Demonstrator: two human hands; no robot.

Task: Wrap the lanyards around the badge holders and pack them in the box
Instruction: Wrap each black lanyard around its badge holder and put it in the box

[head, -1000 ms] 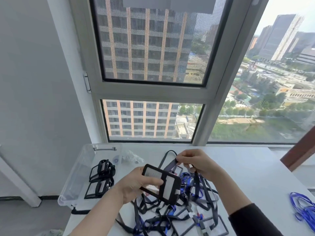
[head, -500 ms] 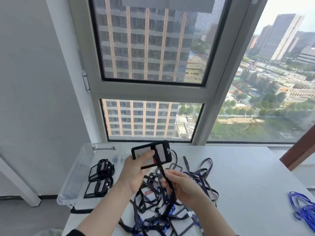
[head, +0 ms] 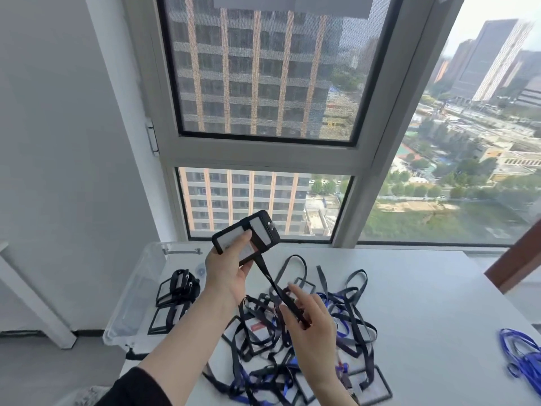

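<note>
The badge holder [head: 262,230] is up in the air above the table's [head: 424,288] far edge, its long side lying roughly level and tipped up a little to the right. The left hand [head: 227,273] grips it from below, thumb across the front. Its black lanyard [head: 272,284] runs taut from the holder down and to the right into the right hand [head: 313,326], which seems to pinch the strap between thumb and fingers, forefinger loose. So the strap crosses the holder's short way, and the right hand, being nearer the free end, looks set to carry the next turn. The clear box [head: 131,303] sits to the left with wrapped holders [head: 178,285] inside; a loose tangle [head: 351,317] lies beneath the hands.
</note>
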